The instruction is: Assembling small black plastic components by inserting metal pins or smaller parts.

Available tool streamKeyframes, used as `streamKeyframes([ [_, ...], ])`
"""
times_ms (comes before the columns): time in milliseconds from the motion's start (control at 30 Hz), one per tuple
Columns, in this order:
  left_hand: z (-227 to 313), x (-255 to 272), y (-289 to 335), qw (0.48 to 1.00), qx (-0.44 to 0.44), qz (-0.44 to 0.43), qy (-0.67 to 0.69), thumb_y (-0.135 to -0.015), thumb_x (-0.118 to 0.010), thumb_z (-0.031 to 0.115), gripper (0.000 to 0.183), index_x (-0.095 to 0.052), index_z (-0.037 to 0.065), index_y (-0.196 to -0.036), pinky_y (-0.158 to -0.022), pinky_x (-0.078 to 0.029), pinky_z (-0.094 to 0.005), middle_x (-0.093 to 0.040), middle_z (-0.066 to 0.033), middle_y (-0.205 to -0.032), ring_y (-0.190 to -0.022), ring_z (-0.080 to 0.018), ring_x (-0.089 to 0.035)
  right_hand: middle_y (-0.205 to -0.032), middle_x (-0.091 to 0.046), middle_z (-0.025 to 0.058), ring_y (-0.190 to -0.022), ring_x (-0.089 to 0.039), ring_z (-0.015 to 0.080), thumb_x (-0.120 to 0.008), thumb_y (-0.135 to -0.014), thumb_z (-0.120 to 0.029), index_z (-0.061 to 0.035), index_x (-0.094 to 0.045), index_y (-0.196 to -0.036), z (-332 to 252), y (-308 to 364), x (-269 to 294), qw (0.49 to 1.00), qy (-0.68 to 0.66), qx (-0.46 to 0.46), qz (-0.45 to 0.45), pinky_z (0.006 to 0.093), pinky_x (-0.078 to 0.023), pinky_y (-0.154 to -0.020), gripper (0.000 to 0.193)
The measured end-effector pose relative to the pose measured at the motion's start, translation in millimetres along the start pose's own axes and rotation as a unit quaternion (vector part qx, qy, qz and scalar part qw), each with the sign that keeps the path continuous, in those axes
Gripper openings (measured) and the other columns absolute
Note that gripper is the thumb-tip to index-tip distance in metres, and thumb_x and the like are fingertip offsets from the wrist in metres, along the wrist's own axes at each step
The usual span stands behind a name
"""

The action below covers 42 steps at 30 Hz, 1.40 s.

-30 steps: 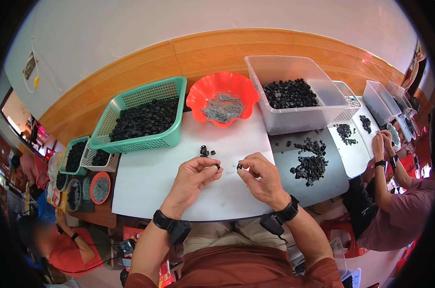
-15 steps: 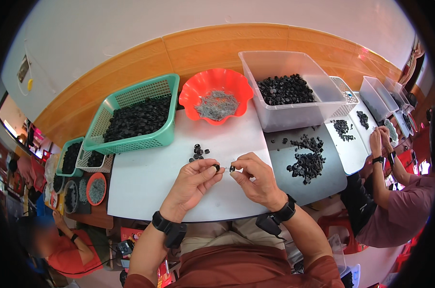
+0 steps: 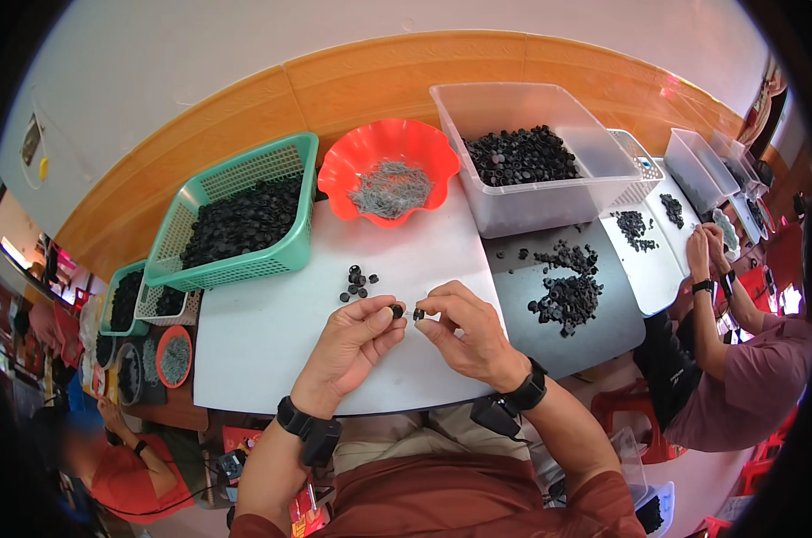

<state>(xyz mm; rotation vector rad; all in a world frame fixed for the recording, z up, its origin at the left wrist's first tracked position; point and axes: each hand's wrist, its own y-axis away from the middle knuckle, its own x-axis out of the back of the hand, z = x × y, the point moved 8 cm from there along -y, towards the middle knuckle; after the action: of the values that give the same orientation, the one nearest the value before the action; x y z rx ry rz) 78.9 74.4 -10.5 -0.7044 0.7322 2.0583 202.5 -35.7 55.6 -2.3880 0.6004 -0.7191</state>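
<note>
Over the white tabletop, my left hand pinches a small round black cap between thumb and fingers. My right hand grips a smaller black plastic piece just to its right. A thin pale pin appears to span the short gap between the two parts; its ends are hidden. Just beyond my left hand lies a small group of loose black caps. A scalloped red bowl holding many thin silvery pins stands farther back.
A green basket of black parts is back left, a clear bin of black caps back right. Black pieces are heaped on a grey board. A co-worker sits at right, another person at lower left.
The view has shifted slightly, so the table and containers appear a little farther left and higher. Both hands keep the same hold, with the two black parts still close together.
</note>
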Motion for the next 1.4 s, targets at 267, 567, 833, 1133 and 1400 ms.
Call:
streamKeyframes([
  [267, -4, -3, 0, 1.000, 0.012, 0.001, -0.008, -0.097, -0.065, 0.002, 0.024, -0.066, -0.003, -0.121, -0.090, -0.062, -0.0314, -0.071, -0.0137, -0.111, -0.098, -0.0204, -0.072, -0.100, -0.063, 0.0098, -0.064, -0.061, 0.0153, -0.076, -0.085, 0.000, -0.0041, -0.064, -0.111, -1, 0, -2, 1.000, 0.002, -0.006, -0.011, 0.0273, -0.050, -0.055, 0.029],
  [567, -6, -3, 1, 0.999, 0.014, 0.000, -0.035, -0.098, -0.065, 0.004, 0.025, -0.065, -0.003, -0.122, -0.090, -0.062, -0.0309, -0.071, -0.0135, -0.112, -0.098, -0.0199, -0.072, -0.099, -0.064, 0.0088, -0.062, -0.060, 0.0152, -0.076, -0.086, -0.002, -0.0044, -0.064, -0.112, 2, 0, -6, 0.999, 0.017, -0.026, -0.039, 0.0285, -0.048, -0.054, 0.028],
  [833, -6, -7, 2, 0.998, -0.001, 0.008, -0.059, -0.097, -0.066, 0.003, 0.024, -0.065, -0.003, -0.120, -0.090, -0.061, -0.0308, -0.071, -0.0130, -0.111, -0.098, -0.0190, -0.072, -0.099, -0.064, 0.0083, -0.062, -0.060, 0.0154, -0.076, -0.085, 0.000, -0.0047, -0.065, -0.112, 0, 0, -7, 0.999, 0.022, -0.022, -0.042, 0.0289, -0.048, -0.054, 0.029],
  [1133, -9, -4, 1, 0.997, -0.020, 0.028, -0.070, -0.095, -0.068, 0.003, 0.020, -0.068, -0.003, -0.115, -0.091, -0.061, -0.0312, -0.071, -0.0110, -0.110, -0.099, -0.0178, -0.070, -0.096, -0.067, 0.0091, -0.068, -0.063, 0.0189, -0.077, -0.083, 0.001, -0.0040, -0.071, -0.109, 0, 1, -3, 1.000, 0.021, -0.005, -0.014, 0.0295, -0.050, -0.059, 0.027],
  [1400, -11, -9, 2, 0.997, -0.033, 0.031, -0.060, -0.095, -0.068, 0.002, 0.018, -0.068, -0.003, -0.113, -0.092, -0.060, -0.0315, -0.071, -0.0113, -0.110, -0.099, -0.0181, -0.070, -0.101, -0.066, 0.0103, -0.080, -0.069, 0.0285, -0.072, -0.086, 0.002, -0.0038, -0.071, -0.113, 2, 1, -3, 0.999, 0.022, -0.031, -0.028, 0.0349, -0.056, -0.069, 0.027],
])
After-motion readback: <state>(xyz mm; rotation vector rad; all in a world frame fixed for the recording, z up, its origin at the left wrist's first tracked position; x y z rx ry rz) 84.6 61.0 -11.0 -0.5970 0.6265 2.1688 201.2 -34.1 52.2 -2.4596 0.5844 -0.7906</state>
